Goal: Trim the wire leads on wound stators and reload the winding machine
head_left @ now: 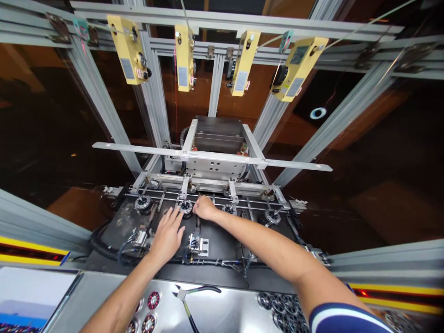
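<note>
My left hand (pixel 168 236) reaches forward with its fingers stretched out, the fingertips at the left edge of a round, slotted metal part that looks like a motor stator (pixel 186 208). On that stator's right side is my right hand (pixel 204 208), its fingers curled closed. Whatever those fingers pinch, if anything, is hidden. The stator sits on the black machine bed (pixel 222 236) beneath a metal arm (pixel 185 187). Similar round parts sit at other stations: one at the left (pixel 143 203), one partly behind my right forearm (pixel 229 209), and one at the right (pixel 272 216).
Cutting pliers (pixel 189 300) lie on the metal tray (pixel 229 314) in front, between red-wound stators (pixel 153 300) and darker ones (pixel 282 305). A long metal bar (pixel 215 156) crosses above the bed. Several yellow balancers (pixel 185 58) hang overhead. Yellow-edged light barriers (pixel 33 252) flank the opening.
</note>
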The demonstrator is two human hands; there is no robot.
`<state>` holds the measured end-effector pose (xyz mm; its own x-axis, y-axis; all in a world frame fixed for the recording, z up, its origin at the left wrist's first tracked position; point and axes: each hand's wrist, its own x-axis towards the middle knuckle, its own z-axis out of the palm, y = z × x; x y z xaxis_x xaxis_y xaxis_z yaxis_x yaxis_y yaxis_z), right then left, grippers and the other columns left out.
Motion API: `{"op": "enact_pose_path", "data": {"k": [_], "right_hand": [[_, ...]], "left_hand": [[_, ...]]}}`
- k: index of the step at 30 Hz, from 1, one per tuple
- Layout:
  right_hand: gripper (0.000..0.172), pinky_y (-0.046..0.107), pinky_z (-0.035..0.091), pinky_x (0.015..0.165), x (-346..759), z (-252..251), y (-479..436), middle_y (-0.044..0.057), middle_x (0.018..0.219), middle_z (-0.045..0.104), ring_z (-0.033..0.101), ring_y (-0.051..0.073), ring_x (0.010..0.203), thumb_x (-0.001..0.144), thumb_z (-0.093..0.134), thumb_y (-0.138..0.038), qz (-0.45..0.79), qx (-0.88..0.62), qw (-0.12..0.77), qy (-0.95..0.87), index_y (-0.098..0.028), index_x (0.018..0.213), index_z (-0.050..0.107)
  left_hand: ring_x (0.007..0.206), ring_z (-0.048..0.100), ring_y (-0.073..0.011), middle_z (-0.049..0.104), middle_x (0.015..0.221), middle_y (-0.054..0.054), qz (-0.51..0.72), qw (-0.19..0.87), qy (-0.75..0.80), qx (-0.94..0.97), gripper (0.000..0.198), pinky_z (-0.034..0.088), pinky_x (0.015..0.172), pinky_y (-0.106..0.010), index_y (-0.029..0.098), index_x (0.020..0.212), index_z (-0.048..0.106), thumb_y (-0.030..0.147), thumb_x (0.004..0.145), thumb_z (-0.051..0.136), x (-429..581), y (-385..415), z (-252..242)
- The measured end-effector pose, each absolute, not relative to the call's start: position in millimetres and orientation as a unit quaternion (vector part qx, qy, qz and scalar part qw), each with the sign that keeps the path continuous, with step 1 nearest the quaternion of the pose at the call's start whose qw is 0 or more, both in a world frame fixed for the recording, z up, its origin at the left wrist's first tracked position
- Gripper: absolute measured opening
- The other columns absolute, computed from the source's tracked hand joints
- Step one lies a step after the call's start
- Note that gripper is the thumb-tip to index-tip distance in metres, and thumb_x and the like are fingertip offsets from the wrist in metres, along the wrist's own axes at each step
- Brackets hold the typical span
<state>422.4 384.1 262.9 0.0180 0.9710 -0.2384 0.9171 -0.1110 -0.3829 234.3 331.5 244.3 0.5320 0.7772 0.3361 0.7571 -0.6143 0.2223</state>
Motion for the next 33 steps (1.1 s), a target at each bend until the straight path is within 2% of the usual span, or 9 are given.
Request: {"op": "enact_pose_path", "data": {"k": [3,5,10,15,19,25,27,29,33], "right_hand": [[0.024,0.034,0.057,0.076,417.7,259.1,407.5,0.003,0.09,0.071,0.068,0.016,0.082,0.091,0.067,-0.037,0.283,-0.748,0.017,-0.6,-0.013,0.091,0.067],[0.023,0.033,0.058,0.075,416.5,256.8,419.9,0.003,0.089,0.07,0.068,0.016,0.081,0.091,0.067,-0.035,0.306,-0.766,0.015,-0.565,-0.012,0.091,0.067],[0.024,0.033,0.057,0.076,424.1,255.1,429.2,0.005,0.098,0.069,0.068,0.018,0.088,0.092,0.066,-0.036,0.314,-0.789,0.094,-0.519,-0.013,0.1,0.066],[0.031,0.03,0.057,0.069,425.0,248.9,423.8,0.001,0.084,0.07,0.067,0.013,0.073,0.093,0.062,-0.044,0.352,-0.757,0.164,-0.525,-0.013,0.09,0.066],[0.03,0.03,0.057,0.069,416.7,250.6,422.8,0.001,0.084,0.07,0.067,0.013,0.072,0.093,0.063,-0.042,0.362,-0.748,0.176,-0.527,-0.013,0.089,0.067],[0.026,0.026,0.05,0.075,430.7,299.7,374.1,0.002,0.087,0.075,0.068,0.016,0.082,0.075,0.081,-0.038,0.321,-0.705,0.201,-0.6,-0.015,0.082,0.072],[0.021,0.021,0.047,0.072,458.2,320.5,340.2,-0.001,0.08,0.076,0.068,0.013,0.079,0.073,0.081,-0.037,0.314,-0.679,0.21,-0.63,-0.018,0.077,0.074],[0.02,0.02,0.046,0.068,496.1,336.5,308.9,-0.002,0.072,0.075,0.068,0.012,0.073,0.081,0.073,-0.038,0.298,-0.685,0.21,-0.631,-0.019,0.074,0.075],[0.024,0.026,0.047,0.07,563.0,339.4,281.3,0.005,0.075,0.075,0.068,0.016,0.075,0.089,0.063,-0.029,0.219,-0.774,0.185,-0.565,-0.012,0.075,0.073]], "left_hand": [[0.14,0.042,-0.0381,0.046,0.152,-0.016,0.163,0.022,0.443,0.881,0.048,0.043,0.111,-0.053,0.005,0.138,0.054,0.016,0.091,0.052,247.0,340.7,231.7],[0.141,0.04,-0.0391,0.043,0.154,-0.017,0.142,0.018,0.444,0.885,0.051,0.041,0.112,-0.054,0.005,0.14,0.052,0.016,0.091,0.053,251.2,345.6,230.0],[0.143,0.037,-0.0375,0.04,0.156,-0.014,0.105,0.013,0.441,0.891,0.053,0.039,0.114,-0.054,0.009,0.143,0.049,0.015,0.09,0.051,253.8,352.9,233.3],[0.143,0.038,-0.0365,0.04,0.156,-0.015,0.085,0.018,0.434,0.897,0.056,0.036,0.115,-0.054,0.007,0.143,0.049,0.012,0.087,0.048,252.6,355.9,234.6],[0.142,0.039,-0.0351,0.036,0.158,-0.014,0.075,0.014,0.434,0.898,0.064,0.036,0.115,-0.054,0.009,0.146,0.045,0.008,0.082,0.049,253.0,353.8,235.0],[0.141,0.04,-0.0388,0.035,0.158,-0.016,0.078,0.013,0.438,0.896,0.071,0.037,0.113,-0.058,0.007,0.146,0.045,0.002,0.076,0.051,252.7,352.3,236.5],[0.142,0.039,-0.0386,0.037,0.158,-0.013,0.089,0.028,0.432,0.897,0.069,0.039,0.112,-0.057,0.01,0.145,0.047,0.004,0.077,0.053,247.2,353.8,240.6],[0.142,0.04,-0.0369,0.039,0.157,-0.014,0.112,0.043,0.431,0.894,0.063,0.042,0.111,-0.053,0.011,0.144,0.049,0.01,0.081,0.054,241.2,353.7,249.4],[0.138,0.047,-0.0308,0.048,0.15,-0.02,0.197,0.047,0.439,0.875,0.052,0.04,0.115,-0.046,0.005,0.138,0.052,0.031,0.094,0.044,248.8,336.7,279.7]]}}
